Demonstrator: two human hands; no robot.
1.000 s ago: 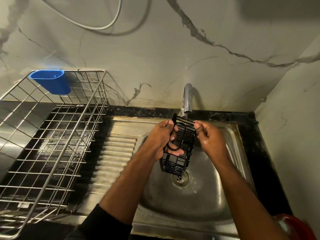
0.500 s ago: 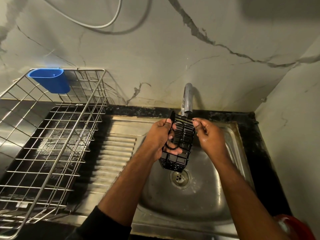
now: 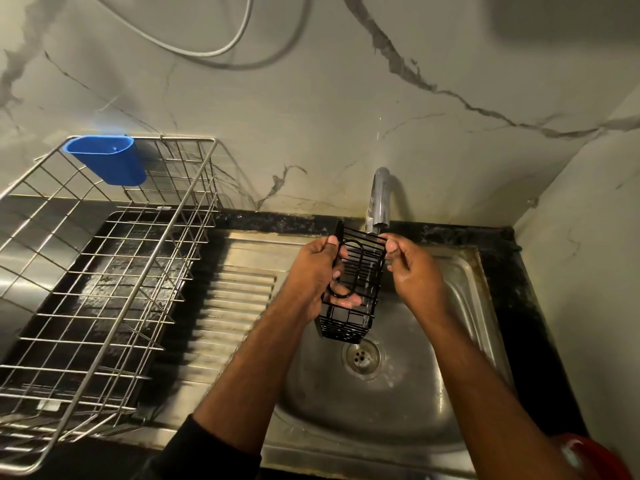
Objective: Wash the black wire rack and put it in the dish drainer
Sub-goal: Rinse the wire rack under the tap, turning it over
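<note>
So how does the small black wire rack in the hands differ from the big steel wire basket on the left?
The small black wire rack is dark, narrow and held upright over the sink by the left hand and the right hand; the big steel wire basket is shiny, far larger and rests on the counter. The basket carries a blue plastic cup. Both are open wire grids.

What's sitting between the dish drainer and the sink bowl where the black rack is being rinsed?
In the head view, only the sink's ribbed steel draining board lies between the dish drainer and the sink bowl; nothing rests on it.
</note>
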